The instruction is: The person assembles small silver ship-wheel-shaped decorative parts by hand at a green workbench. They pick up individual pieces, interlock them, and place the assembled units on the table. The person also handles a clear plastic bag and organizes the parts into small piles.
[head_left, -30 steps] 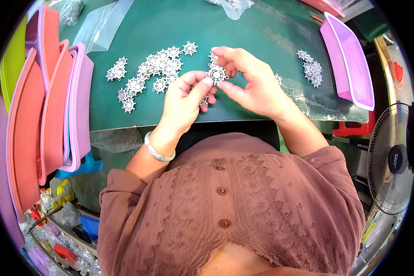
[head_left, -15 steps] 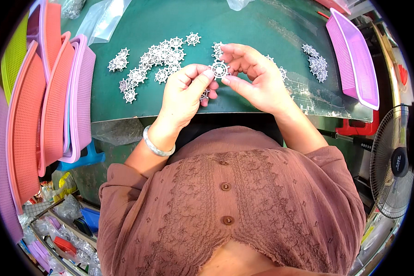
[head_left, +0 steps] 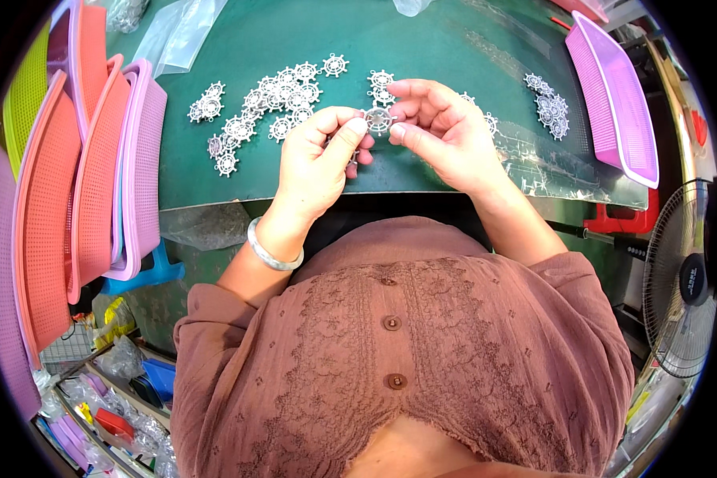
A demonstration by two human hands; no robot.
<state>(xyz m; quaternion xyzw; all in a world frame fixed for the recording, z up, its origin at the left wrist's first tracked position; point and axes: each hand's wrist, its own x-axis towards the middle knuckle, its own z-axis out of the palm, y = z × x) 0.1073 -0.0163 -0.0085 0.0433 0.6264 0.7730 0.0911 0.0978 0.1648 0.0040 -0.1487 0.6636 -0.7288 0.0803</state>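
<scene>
Small silver ship's wheel charms are what I handle. My left hand (head_left: 324, 151) pinches one ship's wheel charm (head_left: 378, 120) between thumb and forefinger, just above the table's near edge. Part of another charm (head_left: 353, 158) shows among its curled lower fingers. From the other side, my right hand (head_left: 448, 139) has thumb and forefinger closed at the charm's right edge, its other fingers loosely curved. Right behind the held charm lie a few more charms (head_left: 380, 80). To the left spreads a large cluster of charms (head_left: 283, 94), partly overlapping.
The green table (head_left: 454, 40) carries a small charm group (head_left: 207, 103) at left and another (head_left: 550, 107) at right. Stacked plastic baskets (head_left: 48, 199) stand left; a purple basket (head_left: 613, 103) tilts at the right edge. A fan (head_left: 681, 279) stands right. A clear bag (head_left: 179, 36) lies far left.
The held charm has tilted, its face now looking darker and shinier. My right thumb has moved up slightly, closer to the forefinger. The charms on the table stay in place.
</scene>
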